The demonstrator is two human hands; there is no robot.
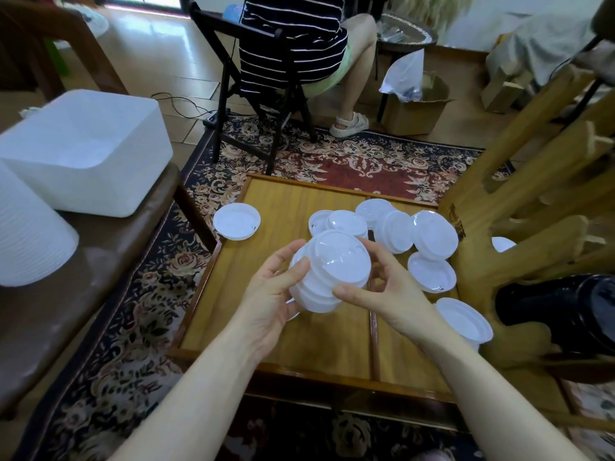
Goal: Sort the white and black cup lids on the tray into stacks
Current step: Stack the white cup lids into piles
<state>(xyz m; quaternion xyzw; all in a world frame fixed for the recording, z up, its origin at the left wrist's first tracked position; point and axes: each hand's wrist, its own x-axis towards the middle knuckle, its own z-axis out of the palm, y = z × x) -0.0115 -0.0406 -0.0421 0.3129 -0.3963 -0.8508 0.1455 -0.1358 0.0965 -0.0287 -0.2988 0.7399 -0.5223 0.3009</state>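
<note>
**Entry: white lid stack, held in both hands over the tray**

Item in hand: a nested stack of white lids (pixel 327 272), tilted, raised above the wooden tray (pixel 276 207). The left hand (pixel 273 294) cups its near-left side, thumb laid on the upper rim and fingers curled round the back. The right hand (pixel 382 287) closes on the opposite side, thumb pressed to the lower edge of the top lid, fingers bent behind. Both hands are wrapped on the stack, neither spread.

Remaining on the tray: a loose overlapping cluster of white lids (pixel 392 227) toward the far right; one single white lid (pixel 431 272) just in front of it; another white lid (pixel 464 319) at the right edge. One white lid (pixel 236 221) rests across the tray's far-left rim. A dark stack (pixel 565 314), possibly black lids, lies off to the right; this cannot be confirmed.

Step judged: seating and squaring the topmost lid onto the white stack.

Next move calls for: pressing the stack true, then freeing one hand to reach for a loose lid, keeping the stack supported by the other.
</note>
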